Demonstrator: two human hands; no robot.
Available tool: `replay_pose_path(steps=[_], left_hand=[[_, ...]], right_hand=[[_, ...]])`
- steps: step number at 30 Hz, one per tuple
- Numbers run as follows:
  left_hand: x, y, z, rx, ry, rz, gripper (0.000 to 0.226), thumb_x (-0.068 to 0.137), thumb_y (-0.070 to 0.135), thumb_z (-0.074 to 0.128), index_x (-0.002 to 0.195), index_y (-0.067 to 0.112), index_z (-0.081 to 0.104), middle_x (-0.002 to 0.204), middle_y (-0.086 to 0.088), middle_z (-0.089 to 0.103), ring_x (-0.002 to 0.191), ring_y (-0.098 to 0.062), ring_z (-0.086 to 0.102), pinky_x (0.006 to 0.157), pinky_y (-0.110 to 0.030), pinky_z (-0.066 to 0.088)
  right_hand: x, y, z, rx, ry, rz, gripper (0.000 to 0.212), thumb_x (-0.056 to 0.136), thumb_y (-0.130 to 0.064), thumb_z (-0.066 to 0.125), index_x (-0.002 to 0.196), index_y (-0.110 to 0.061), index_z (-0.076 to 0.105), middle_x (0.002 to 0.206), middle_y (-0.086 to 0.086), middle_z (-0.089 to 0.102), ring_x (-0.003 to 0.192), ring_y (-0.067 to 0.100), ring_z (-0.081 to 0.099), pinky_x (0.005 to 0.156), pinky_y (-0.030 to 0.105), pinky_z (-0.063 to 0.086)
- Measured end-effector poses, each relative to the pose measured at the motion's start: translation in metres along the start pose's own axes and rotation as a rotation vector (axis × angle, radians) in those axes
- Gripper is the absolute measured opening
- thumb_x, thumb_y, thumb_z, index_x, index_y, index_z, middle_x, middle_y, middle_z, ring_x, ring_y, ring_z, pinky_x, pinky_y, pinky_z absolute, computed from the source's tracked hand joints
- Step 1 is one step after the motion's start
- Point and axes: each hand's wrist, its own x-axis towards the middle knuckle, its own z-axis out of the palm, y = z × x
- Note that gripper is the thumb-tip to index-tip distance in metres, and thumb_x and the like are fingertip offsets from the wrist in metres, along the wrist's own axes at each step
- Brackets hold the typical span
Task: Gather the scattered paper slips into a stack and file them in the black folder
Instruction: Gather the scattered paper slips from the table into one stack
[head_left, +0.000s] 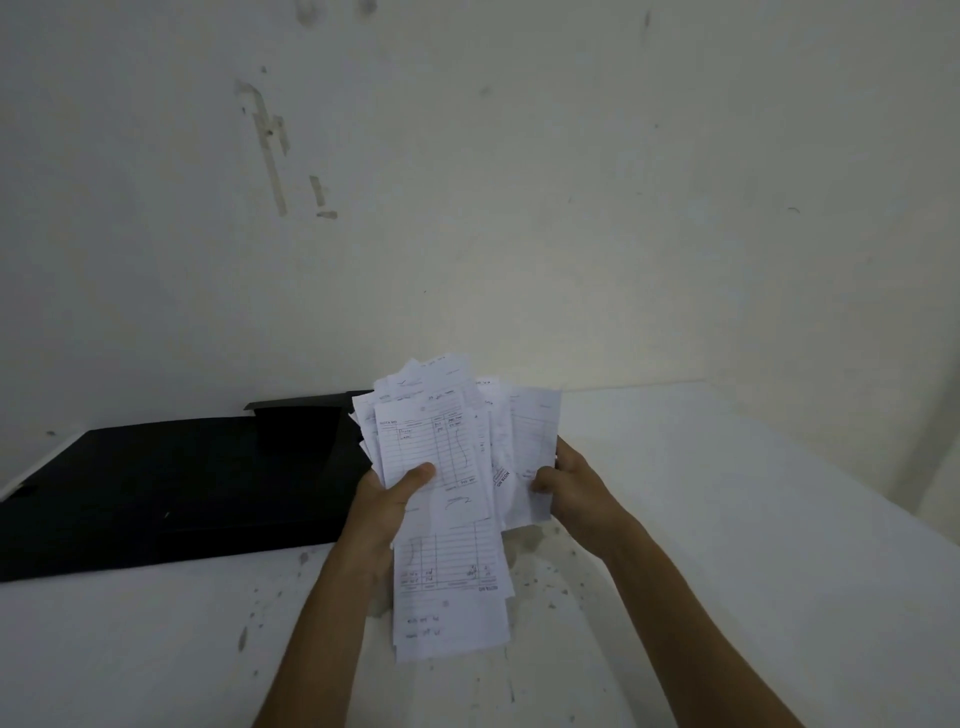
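Head view looks down on both hands holding one loose bundle of paper slips (447, 467) above a white table (727, 519). Gathering looks mostly done: no stray slip shows on the table, though whatever lies under the bundle is hidden. Squaring up is not done; the slips fan out unevenly, some poking above the fingers and a few long ones hanging below them toward the wrists. Filing has not begun.

On the left hand (384, 499), the thumb is pressed flat across the front slip, with the other fingers curled out of sight behind the bundle, so it is closed on the paper. On the right hand (571, 483), the thumb pinches the outer edge of the rightmost slips, the fingers wrapped around their far side; this grip is also closed, on the same bundle.

Beyond and to the left of the left fingers lies the black folder (171, 488), flat on the table and touching neither hand. Its raised flap (301, 402) stands just behind the top of the slips. What remains, as I judge it, is tapping the edges even and sliding the stack into the folder.
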Motion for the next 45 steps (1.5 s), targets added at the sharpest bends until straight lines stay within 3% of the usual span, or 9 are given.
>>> replay_pose_path(steps=[6,11,14,18,22,29,38,41,45], left_hand=[[-0.007,0.004,0.005,-0.013,-0.049,-0.019,0.03,0.088,0.014,0.073,0.117,0.019,0.068,0.111,-0.006,0.076,0.103,-0.024,0.072,0.083,-0.038,0.059],[-0.009,0.002,0.011,-0.003,-0.1,-0.009,0.034,0.088,0.015,0.073,0.121,0.021,0.067,0.114,-0.004,0.076,0.106,-0.023,0.072,0.09,-0.041,0.058],[-0.01,-0.003,0.018,0.089,-0.087,0.048,0.036,0.088,0.016,0.074,0.122,0.025,0.065,0.118,-0.002,0.074,0.106,-0.02,0.071,0.094,-0.043,0.057],[-0.013,-0.005,0.027,0.144,-0.055,0.101,0.057,0.078,0.031,0.082,0.13,0.031,0.059,0.12,0.004,0.073,0.109,-0.02,0.07,0.095,-0.05,0.056],[-0.011,0.012,0.032,0.161,-0.067,0.186,0.032,0.085,0.023,0.078,0.112,0.035,0.065,0.115,-0.001,0.074,0.105,-0.021,0.071,0.094,-0.049,0.057],[-0.024,0.056,0.038,0.201,-0.135,0.331,0.038,0.091,0.021,0.072,0.128,0.016,0.064,0.114,-0.001,0.074,0.103,-0.017,0.072,0.086,-0.035,0.06],[-0.076,0.006,0.023,0.308,-0.047,0.292,0.036,0.086,0.026,0.076,0.119,0.025,0.061,0.111,0.004,0.071,0.103,-0.015,0.068,0.088,-0.035,0.059],[-0.091,-0.009,0.018,0.281,0.003,0.256,0.034,0.088,0.021,0.075,0.115,0.029,0.057,0.108,0.004,0.067,0.096,-0.009,0.065,0.082,-0.025,0.056],[-0.098,-0.016,0.014,0.231,0.019,0.25,0.037,0.09,0.019,0.073,0.12,0.029,0.055,0.115,-0.001,0.067,0.101,-0.01,0.065,0.077,-0.017,0.054]], right_hand=[[-0.005,0.001,0.011,0.04,-0.005,0.008,0.059,0.093,0.007,0.034,0.136,-0.028,0.056,0.124,-0.003,0.071,0.115,0.029,0.066,0.094,0.045,0.058],[-0.01,0.006,0.014,0.276,0.007,0.102,0.042,0.091,-0.031,0.043,0.125,-0.021,0.065,0.123,0.009,0.072,0.109,0.028,0.068,0.083,0.038,0.057],[-0.015,0.004,0.018,0.175,-0.071,0.061,0.047,0.098,-0.044,0.046,0.14,-0.025,0.054,0.135,0.002,0.066,0.118,0.019,0.066,0.095,0.038,0.054],[-0.018,0.005,0.023,0.021,0.002,-0.018,0.058,0.091,-0.033,0.069,0.144,-0.029,0.046,0.137,-0.005,0.064,0.121,0.02,0.065,0.098,0.049,0.056],[-0.017,-0.014,0.022,0.044,0.085,-0.108,0.051,0.091,-0.019,0.073,0.137,-0.024,0.053,0.131,-0.004,0.067,0.118,0.017,0.066,0.1,0.041,0.056],[-0.021,-0.059,0.018,0.082,0.109,-0.265,0.054,0.092,-0.016,0.071,0.142,-0.019,0.05,0.133,0.0,0.066,0.119,0.019,0.066,0.095,0.04,0.058],[-0.075,-0.005,0.037,0.051,0.088,-0.184,0.064,0.086,-0.027,0.079,0.143,-0.03,0.049,0.136,-0.01,0.064,0.122,0.01,0.062,0.096,0.033,0.057],[-0.082,0.012,0.045,0.046,0.063,-0.119,0.061,0.088,-0.029,0.076,0.142,-0.028,0.049,0.136,-0.006,0.064,0.126,0.018,0.061,0.101,0.039,0.055],[-0.083,0.009,0.053,-0.012,0.043,-0.119,0.053,0.093,-0.027,0.07,0.142,-0.027,0.05,0.133,-0.005,0.065,0.123,0.018,0.062,0.093,0.027,0.058]])
